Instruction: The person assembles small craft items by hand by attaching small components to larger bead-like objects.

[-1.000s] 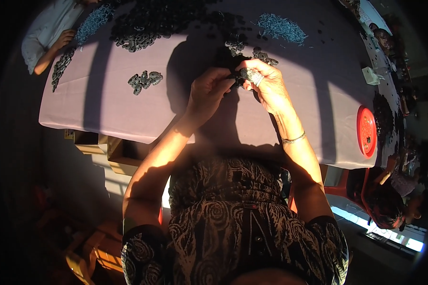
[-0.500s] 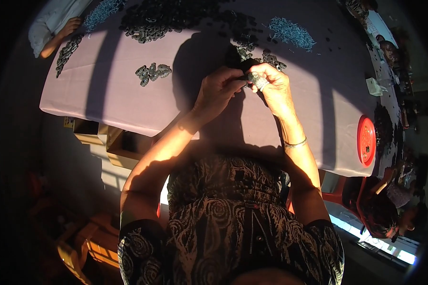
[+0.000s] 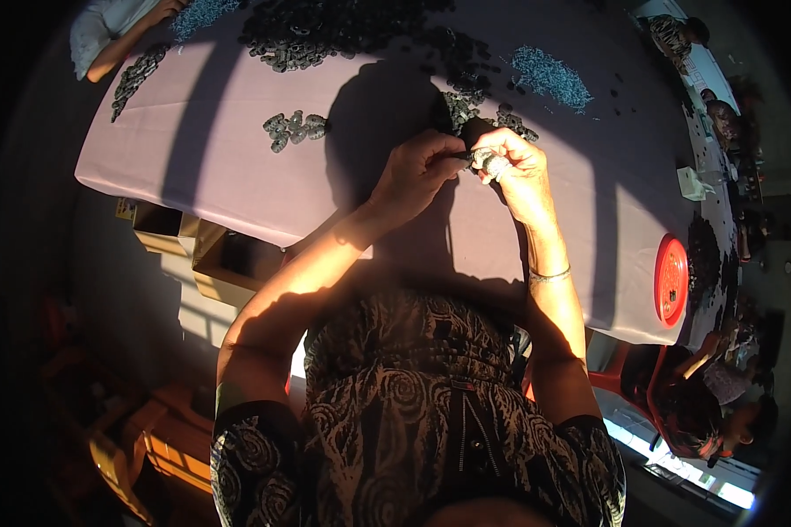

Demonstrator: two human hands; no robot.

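Note:
Above the cloth-covered table, my left hand (image 3: 420,174) and my right hand (image 3: 526,180) meet with fingertips pinched together. Between them is a small dark part (image 3: 469,160), mostly hidden by the fingers; its exact kind cannot be made out. A pale, speckled wrapping (image 3: 490,163) shows on a finger of my right hand. Just beyond my hands lie small piles of black ring-like plastic parts (image 3: 462,110). A separate little cluster of black parts (image 3: 295,129) rests to the left of my hands.
A large heap of black parts (image 3: 303,39) and two piles of small bluish pieces (image 3: 549,77) lie farther back. A red tray (image 3: 671,279) sits at the right edge. Another person's arm (image 3: 119,53) reaches in at far left. Open cardboard boxes (image 3: 228,263) stand below the left edge.
The view has shifted slightly. My hands stay together around the small dark part, with the right fingers turned a little and the wrapped finger showing more.

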